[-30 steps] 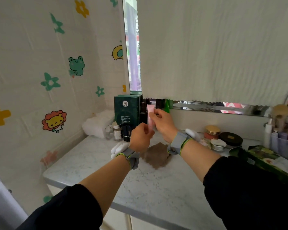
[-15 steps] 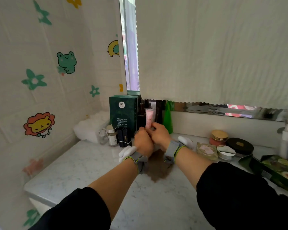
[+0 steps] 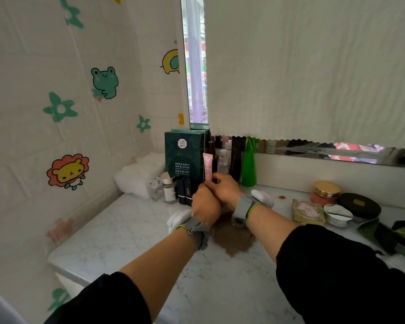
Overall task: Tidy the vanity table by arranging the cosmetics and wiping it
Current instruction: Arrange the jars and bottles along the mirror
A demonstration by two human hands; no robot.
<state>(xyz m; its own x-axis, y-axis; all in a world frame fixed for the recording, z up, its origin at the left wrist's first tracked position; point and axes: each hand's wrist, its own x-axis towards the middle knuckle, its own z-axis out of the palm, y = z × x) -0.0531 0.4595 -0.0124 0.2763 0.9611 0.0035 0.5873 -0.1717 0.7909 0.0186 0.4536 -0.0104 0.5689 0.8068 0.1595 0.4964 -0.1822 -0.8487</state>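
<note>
One marble desk (image 3: 126, 232) is carrying everything listed. One dark green mask box (image 3: 184, 155) is standing upright in the back corner, heading a row of dark bottles (image 3: 235, 157). One brown cloth (image 3: 234, 239) is lying flat on the desk beneath the wrists, held by neither hand. Two hands are working close together in front of the row. The right hand (image 3: 225, 188) is pinching the lower end of the pink tube (image 3: 207, 166) with curled fingers. The left hand (image 3: 205, 205) is sitting knuckles-up against it, and its fingers are hidden, so I cannot tell whether they are gripping anything. One green cone-shaped bottle (image 3: 248, 164) is closing the row's right end. The pink tube is standing upright just beside the mask box, and its base is hidden behind the hands. Step in hand, by judgement: arranging, with the tube being slotted into the row. The next move is probably calling for a gentle release so the narrow tube is not toppling. After that comes a reach right toward the gold-lidded jar (image 3: 325, 191) and black compact (image 3: 359, 204). Wiping is not yet begun.
</note>
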